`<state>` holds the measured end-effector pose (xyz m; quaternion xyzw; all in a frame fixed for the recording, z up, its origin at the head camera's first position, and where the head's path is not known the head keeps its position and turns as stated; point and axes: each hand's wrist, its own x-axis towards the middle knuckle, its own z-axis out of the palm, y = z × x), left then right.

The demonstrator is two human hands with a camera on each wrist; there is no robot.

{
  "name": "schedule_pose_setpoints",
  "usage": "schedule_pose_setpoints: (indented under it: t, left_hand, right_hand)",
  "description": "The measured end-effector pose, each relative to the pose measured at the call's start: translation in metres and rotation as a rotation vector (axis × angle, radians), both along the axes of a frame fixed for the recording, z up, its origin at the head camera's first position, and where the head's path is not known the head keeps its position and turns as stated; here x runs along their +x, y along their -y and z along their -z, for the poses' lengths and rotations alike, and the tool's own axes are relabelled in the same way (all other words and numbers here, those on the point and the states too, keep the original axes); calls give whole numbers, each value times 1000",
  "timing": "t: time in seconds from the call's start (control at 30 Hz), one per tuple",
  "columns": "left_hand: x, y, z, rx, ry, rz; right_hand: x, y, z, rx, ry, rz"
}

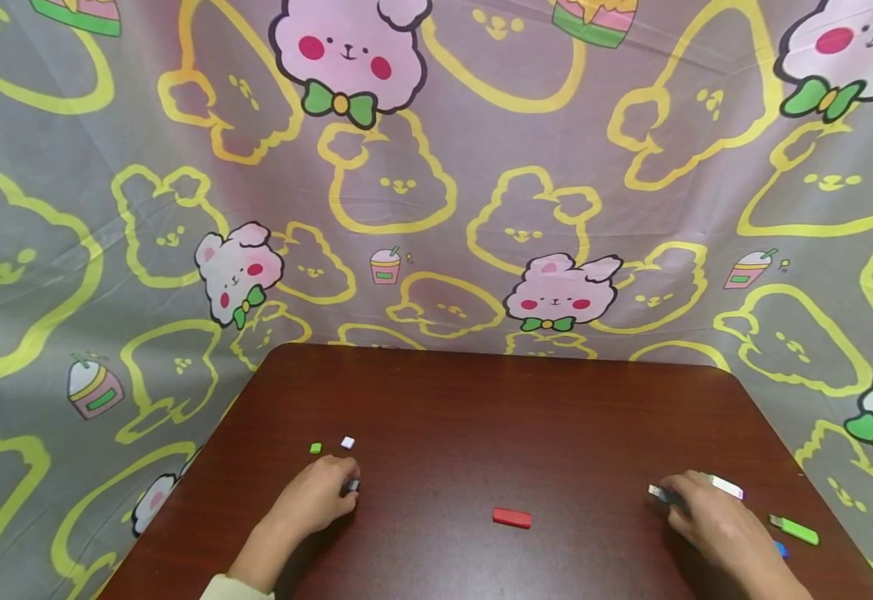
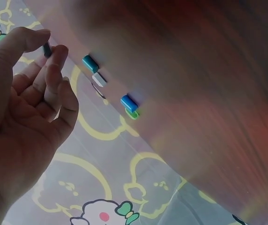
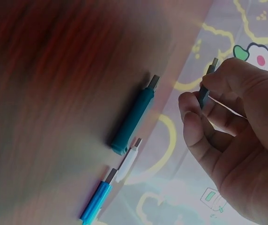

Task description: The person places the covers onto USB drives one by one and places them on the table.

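My left hand (image 1: 316,496) pinches a small dark cap (image 2: 47,49) between thumb and fingertips, just above the table. Close by lie loose caps: a green cap (image 1: 316,448) and a white cap (image 1: 348,442). The left wrist view also has a teal cap (image 2: 90,63) and a blue cap (image 2: 129,103). With thumb and fingers, my right hand (image 1: 714,517) grips a dark grey USB flash drive (image 3: 206,86), metal plug bare. Around it lie a white USB drive (image 1: 726,487), a green USB drive (image 1: 794,529), a teal USB drive (image 3: 134,115) and a blue USB drive (image 3: 96,197).
A red USB drive (image 1: 512,518) lies between the hands on the dark brown table (image 1: 511,417), with no bare plug visible. Behind and beside the table hangs a grey curtain (image 1: 451,242) printed with cartoon rabbits.
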<state>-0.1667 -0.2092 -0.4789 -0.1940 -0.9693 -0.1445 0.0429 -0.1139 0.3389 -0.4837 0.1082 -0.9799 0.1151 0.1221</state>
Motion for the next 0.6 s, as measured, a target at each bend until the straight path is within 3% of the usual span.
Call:
schedule_pose_setpoints:
  t: [0.33, 0.6]
  left_hand:
    - [2, -5, -2, 4, 25, 23]
    - [4, -6, -4, 68, 32, 78]
  right_hand:
    - [-1, 11, -3, -26, 61, 21]
    - [2, 18, -4, -34, 18, 6]
